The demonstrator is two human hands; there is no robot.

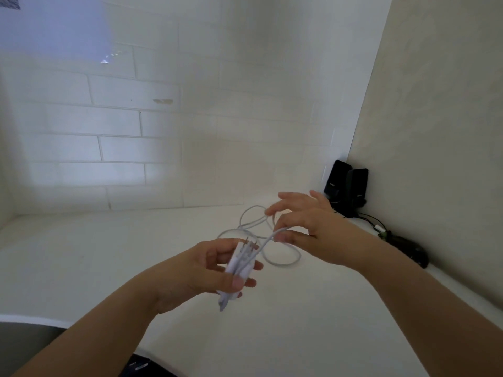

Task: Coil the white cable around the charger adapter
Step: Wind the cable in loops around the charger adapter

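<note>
Above the white table (81, 254), our left hand (196, 270) grips the charger adapter (243, 263), prongs up, fingers closed around it. Our right hand (307, 224) pinches the white cable (283, 261) between thumb and forefinger, remaining fingers spread; loose loops hang between both hands.

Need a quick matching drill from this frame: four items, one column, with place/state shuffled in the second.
Items:
1. charger adapter
2. white cable
3. black speakers
4. right hand

States:
A. standing in the far right corner
B. held in the left hand, prongs up
C. pinching a strand of cable
D. partly wound, loose loops hanging free

Pairs: 1-B, 2-D, 3-A, 4-C
</note>
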